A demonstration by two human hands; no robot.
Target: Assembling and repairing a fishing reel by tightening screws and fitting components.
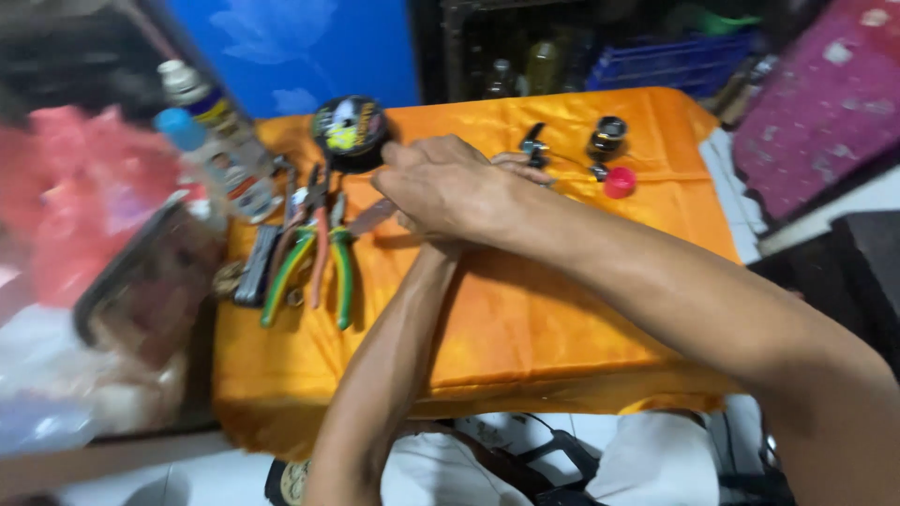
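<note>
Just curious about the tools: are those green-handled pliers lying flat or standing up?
Lying flat. The green-handled pliers rest on the orange cloth, handles spread toward the person, beside the right hand.

Right hand (445, 187) covers left hand (511, 164) beside green-handled pliers (323, 258).

A home hobby bench: pliers (323, 267) and line spool (350, 128) on orange cloth (562, 309).

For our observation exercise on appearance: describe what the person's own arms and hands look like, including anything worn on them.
Both arms are bare to the frame's edge: no sleeves, gloves or watch visible. The right hand shows no rings on its fingers. The left hand is mostly hidden behind it, so rings there cannot be judged.
</note>
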